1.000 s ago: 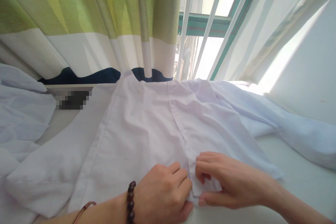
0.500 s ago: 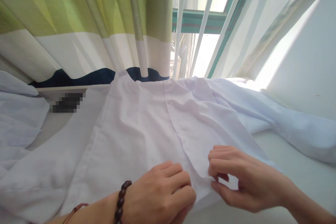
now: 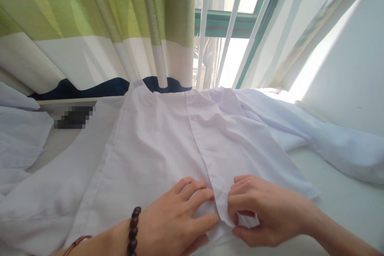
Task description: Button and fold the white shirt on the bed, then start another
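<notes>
A white button-up shirt [image 3: 150,140] lies spread out with its front facing up, its placket running down the middle and its long sleeves out to both sides. My left hand [image 3: 183,216], with a dark beaded bracelet [image 3: 133,230] at the wrist, rests on the shirt just left of the placket. Its fingers are apart, their tips touching the cloth by the placket edge. On the other side, my right hand [image 3: 255,210] pinches the bottom corner of the placket between thumb and curled fingers. The pinched cloth is partly hidden by those fingers.
More white cloth [image 3: 18,136] lies at the left. A blurred dark patch [image 3: 73,117] is beside it. Behind the shirt hangs a green and white curtain [image 3: 99,16], next to a window with white bars [image 3: 231,28]. A pale wall [image 3: 345,68] stands at the right.
My left hand's fingers have spread out from a curled pose onto the shirt. My right hand has moved left and slightly down with the pinched placket corner, closer to my left hand.
</notes>
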{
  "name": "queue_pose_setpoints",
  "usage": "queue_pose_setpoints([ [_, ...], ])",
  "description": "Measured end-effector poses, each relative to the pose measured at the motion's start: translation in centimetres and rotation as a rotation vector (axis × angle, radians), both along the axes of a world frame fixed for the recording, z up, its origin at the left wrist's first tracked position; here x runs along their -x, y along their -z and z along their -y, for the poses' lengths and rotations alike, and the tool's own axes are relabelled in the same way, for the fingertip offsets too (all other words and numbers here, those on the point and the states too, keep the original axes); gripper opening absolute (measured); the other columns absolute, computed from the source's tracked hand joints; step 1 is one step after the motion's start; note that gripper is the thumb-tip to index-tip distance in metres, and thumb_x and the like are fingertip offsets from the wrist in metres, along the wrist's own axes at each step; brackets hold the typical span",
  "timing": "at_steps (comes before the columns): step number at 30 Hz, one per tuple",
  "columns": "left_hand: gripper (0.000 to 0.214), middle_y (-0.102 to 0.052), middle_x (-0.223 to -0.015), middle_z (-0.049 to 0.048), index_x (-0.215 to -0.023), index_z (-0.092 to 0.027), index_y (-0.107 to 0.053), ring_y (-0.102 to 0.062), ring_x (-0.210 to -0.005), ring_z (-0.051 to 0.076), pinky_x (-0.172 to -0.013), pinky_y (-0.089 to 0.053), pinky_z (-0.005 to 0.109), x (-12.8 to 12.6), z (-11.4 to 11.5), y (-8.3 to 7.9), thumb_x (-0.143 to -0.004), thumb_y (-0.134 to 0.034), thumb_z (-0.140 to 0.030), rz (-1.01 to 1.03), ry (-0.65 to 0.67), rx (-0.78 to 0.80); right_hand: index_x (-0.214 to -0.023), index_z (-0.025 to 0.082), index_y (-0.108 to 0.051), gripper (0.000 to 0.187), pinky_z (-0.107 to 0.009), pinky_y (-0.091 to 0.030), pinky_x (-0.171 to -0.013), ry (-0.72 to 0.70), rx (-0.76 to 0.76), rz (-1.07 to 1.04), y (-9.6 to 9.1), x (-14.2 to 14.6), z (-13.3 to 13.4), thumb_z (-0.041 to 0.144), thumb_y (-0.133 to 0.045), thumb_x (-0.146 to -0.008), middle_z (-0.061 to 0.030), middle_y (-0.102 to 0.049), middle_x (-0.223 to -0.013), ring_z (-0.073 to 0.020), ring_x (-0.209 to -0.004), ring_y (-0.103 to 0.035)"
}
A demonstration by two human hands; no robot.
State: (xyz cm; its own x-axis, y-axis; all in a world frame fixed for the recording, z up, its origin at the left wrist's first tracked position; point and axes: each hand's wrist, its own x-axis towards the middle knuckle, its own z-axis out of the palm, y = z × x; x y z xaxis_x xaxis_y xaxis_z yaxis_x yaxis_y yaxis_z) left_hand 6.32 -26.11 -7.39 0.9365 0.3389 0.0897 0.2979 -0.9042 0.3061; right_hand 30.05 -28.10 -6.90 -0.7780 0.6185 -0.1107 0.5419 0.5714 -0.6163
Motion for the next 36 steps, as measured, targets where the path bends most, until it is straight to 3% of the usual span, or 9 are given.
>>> queue_pose_setpoints([
  [4, 0.008, -0.061, -0.106, 0.0023, -0.094, -0.022, -0.059, -0.052, -0.100, 0.020, -0.095, -0.039, 0.035, 0.2, -0.5, -0.8, -0.091, -0.052, -0.020, -0.032, 0.061, -0.007, -0.073, 0.021, -0.056, 0.008, -0.024, -0.039, -0.073, -0.063, 0.012, 0.038, 0.7, 0.4, 0.1, 0.014, -0.059, -0.070, 0.0060, -0.059, -0.064, -0.0100, -0.061, -0.054],
  [9, 0.012, -0.059, -0.091, 0.0028, -0.084, -0.019, -0.055, -0.051, -0.083, 0.019, -0.074, -0.042, 0.032, 0.1, -0.5, -0.5, -0.087, -0.060, -0.030, -0.086, -0.004, -0.018, -0.081, 0.021, -0.059, 0.013, -0.025, -0.039, -0.073, -0.026, 0.024, 0.035, 0.7, 0.2, -0.1, 0.025, -0.068, -0.072, 0.0058, -0.057, -0.066, -0.0108, -0.061, -0.053],
  [13, 0.013, -0.058, -0.090, 0.0026, -0.084, -0.019, -0.055, -0.050, -0.081, 0.019, -0.073, -0.042, 0.031, 0.2, -0.6, -0.8, -0.085, -0.063, -0.028, -0.074, -0.010, -0.040, -0.082, 0.022, -0.061, 0.011, -0.026, -0.042, -0.072, -0.041, 0.010, 0.017, 0.3, 0.2, 0.0, 0.029, -0.067, -0.076, 0.0043, -0.058, -0.068, -0.0114, -0.062, -0.053],
  [15, 0.005, -0.058, -0.090, 0.0033, -0.086, -0.018, -0.056, -0.051, -0.082, 0.019, -0.076, -0.042, 0.032, 0.4, -1.5, -1.1, -0.089, -0.054, -0.022, -0.031, -0.079, -0.069, -0.090, 0.021, -0.062, 0.012, -0.027, -0.045, -0.076, 0.053, -0.054, -0.030, 0.1, 0.3, 0.1, 0.029, -0.061, -0.082, -0.0005, -0.062, -0.080, -0.0142, -0.074, -0.057],
  [17, 0.014, -0.059, -0.095, 0.0055, -0.092, -0.018, -0.058, -0.052, -0.087, 0.020, -0.082, -0.042, 0.034, 0.9, -2.9, -1.1, -0.093, -0.044, -0.020, 0.022, -0.196, -0.122, -0.111, 0.020, -0.059, 0.027, -0.031, -0.046, -0.089, 0.192, -0.172, -0.048, 0.3, 0.4, 0.1, 0.031, -0.055, -0.088, -0.0088, -0.062, -0.108, -0.0190, -0.101, -0.057],
  [21, 0.042, -0.051, -0.133, 0.0126, -0.131, -0.016, -0.048, -0.042, -0.125, 0.027, -0.107, -0.027, 0.047, 2.0, -5.9, 0.6, -0.097, -0.038, -0.039, -0.012, -0.381, -0.245, -0.149, 0.018, -0.025, 0.064, -0.043, -0.029, -0.112, 0.238, -0.336, 0.085, 2.0, 0.5, -0.1, 0.041, -0.047, -0.093, -0.0127, -0.029, -0.153, -0.0255, -0.141, -0.023],
  [26, 0.061, -0.024, -0.156, 0.0073, -0.149, -0.028, -0.025, -0.018, -0.143, 0.029, -0.113, -0.011, 0.051, 3.1, -5.8, 2.9, -0.095, -0.031, -0.057, -0.201, -0.363, -0.171, -0.152, 0.021, -0.012, 0.071, -0.046, -0.025, -0.115, 0.193, -0.278, 0.218, 2.6, 0.5, 0.8, 0.049, -0.042, -0.094, -0.0082, -0.015, -0.157, -0.0277, -0.143, -0.017],
  [31, 0.068, -0.023, -0.156, 0.0040, -0.150, -0.030, -0.018, -0.013, -0.144, 0.028, -0.113, -0.008, 0.051, 3.5, -5.6, 1.5, -0.092, -0.029, -0.064, -0.223, -0.386, -0.147, -0.152, 0.023, -0.014, 0.072, -0.044, -0.037, -0.110, 0.203, -0.321, 0.234, 1.5, 0.5, 1.1, 0.053, -0.043, -0.092, -0.0072, -0.024, -0.154, -0.0273, -0.140, -0.029],
  [36, 0.065, -0.023, -0.156, 0.0070, -0.149, -0.021, -0.024, -0.014, -0.144, 0.027, -0.114, -0.005, 0.048, 3.8, -8.3, 1.5, -0.096, -0.022, -0.058, -0.252, -0.537, -0.191, -0.151, 0.025, 0.000, 0.072, -0.049, -0.033, -0.111, 0.321, -0.468, 0.223, 3.8, 0.3, -0.1, 0.045, -0.040, -0.095, -0.0059, -0.016, -0.156, -0.0278, -0.142, -0.021],
])
